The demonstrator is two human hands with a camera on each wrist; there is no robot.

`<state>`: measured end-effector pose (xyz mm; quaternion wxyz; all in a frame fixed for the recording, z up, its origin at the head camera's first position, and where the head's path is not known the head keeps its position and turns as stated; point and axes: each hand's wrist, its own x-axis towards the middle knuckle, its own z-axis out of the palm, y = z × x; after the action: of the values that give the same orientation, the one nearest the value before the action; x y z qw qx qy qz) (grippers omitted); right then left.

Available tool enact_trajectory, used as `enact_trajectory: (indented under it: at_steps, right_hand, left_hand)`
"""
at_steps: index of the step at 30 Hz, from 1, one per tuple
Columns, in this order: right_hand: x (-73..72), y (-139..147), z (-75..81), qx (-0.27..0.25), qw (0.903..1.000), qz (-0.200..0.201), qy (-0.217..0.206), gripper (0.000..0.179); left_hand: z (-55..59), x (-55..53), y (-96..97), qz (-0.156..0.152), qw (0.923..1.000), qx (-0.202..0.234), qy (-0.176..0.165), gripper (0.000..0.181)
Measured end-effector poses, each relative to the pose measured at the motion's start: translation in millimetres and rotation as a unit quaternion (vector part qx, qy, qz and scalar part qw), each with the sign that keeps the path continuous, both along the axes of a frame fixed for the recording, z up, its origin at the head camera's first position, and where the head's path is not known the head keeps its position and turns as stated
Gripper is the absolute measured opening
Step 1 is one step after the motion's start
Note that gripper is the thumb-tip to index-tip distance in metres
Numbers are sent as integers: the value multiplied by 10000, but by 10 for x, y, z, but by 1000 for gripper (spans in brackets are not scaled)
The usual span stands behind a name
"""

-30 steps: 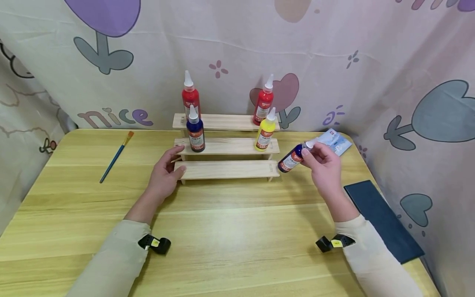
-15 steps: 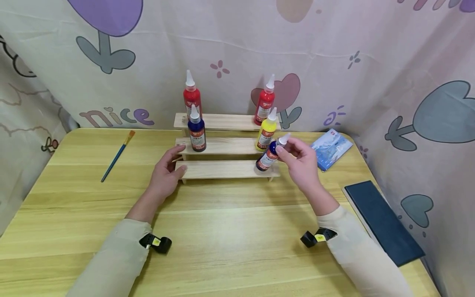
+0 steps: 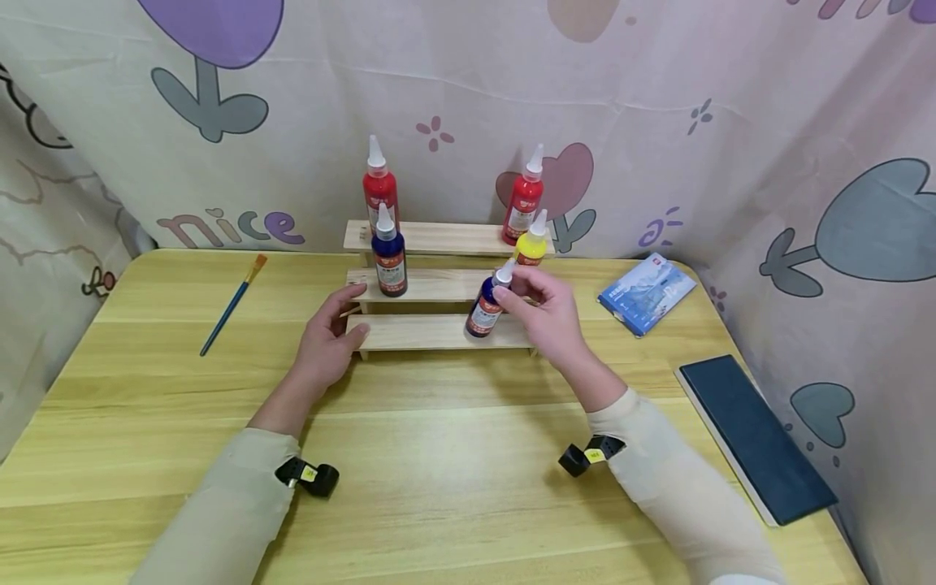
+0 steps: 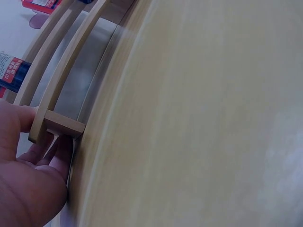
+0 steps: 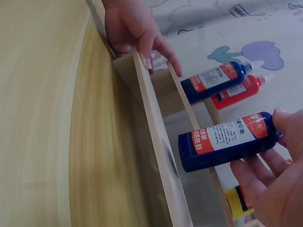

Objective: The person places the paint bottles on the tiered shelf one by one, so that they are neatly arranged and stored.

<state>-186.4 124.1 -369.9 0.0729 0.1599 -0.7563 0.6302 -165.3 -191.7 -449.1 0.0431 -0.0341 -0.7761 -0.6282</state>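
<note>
The right hand (image 3: 550, 315) pinches a dark blue paint bottle (image 3: 483, 310) near its white nozzle cap. This bottle tilts slightly over the lowest step of a three-step wooden rack (image 3: 417, 331); in the right wrist view its base appears just off the board. My left hand (image 3: 327, 340) grips the rack's left end, fingers at the middle step and thumb on the lowest. Another blue bottle (image 3: 390, 264) stands on the middle step's left, with a yellow bottle (image 3: 531, 246) at its right, partly hidden by the right hand. Red bottles (image 3: 380, 191) (image 3: 523, 203) stand on the top step.
On the table's left lies a blue-handled paintbrush (image 3: 232, 309). A blue packet (image 3: 647, 294) lies right of the rack, and a dark flat slab (image 3: 753, 439) lies near the right edge. A patterned curtain (image 3: 453, 89) hangs behind the table.
My right hand has carried the blue bottle leftward from beside the rack to above the lowest step, bringing it more upright. The packet is now uncovered. My left hand has stayed on the rack.
</note>
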Motion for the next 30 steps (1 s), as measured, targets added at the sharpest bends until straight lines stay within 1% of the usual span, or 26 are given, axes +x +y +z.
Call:
enact_trajectory:
  at_steps: [5,8,11,13,15,18,21,25,30]
  right_hand:
    - [0,-121,23,-11,9997,231,-47,27]
    - [48,-194,94,10,9992,378,-105,28]
    - [64,-243,111,106,9987,460,-174,28]
    - [52,-259,87,134,9984,518,-174,28]
    - [20,-264,26,192,9980,592,-94,28]
    - [2,-268,-29,274,9971,709,47,29]
    - [5,-274,-65,385,9959,804,136,30]
    - [14,-282,-84,447,9954,832,160,29]
    - [36,-270,-83,438,9959,764,213,33]
  left_hand:
    - [3,-4,4,-16,10000,10,5,59]
    - [-8,-4,5,-16,10000,5,-4,59]
    - [-16,-7,10,-20,10000,26,1,59]
    - [-15,-13,14,-39,10000,44,21,59]
    - [-8,-18,18,-56,10000,52,36,58]
    - [0,-18,23,-80,10000,27,-29,58]
    - [-16,-10,26,-96,9999,-10,-84,59]
    - [-36,-6,39,-96,9999,-57,-38,59]
    - [16,-3,41,-59,9994,-317,111,59]
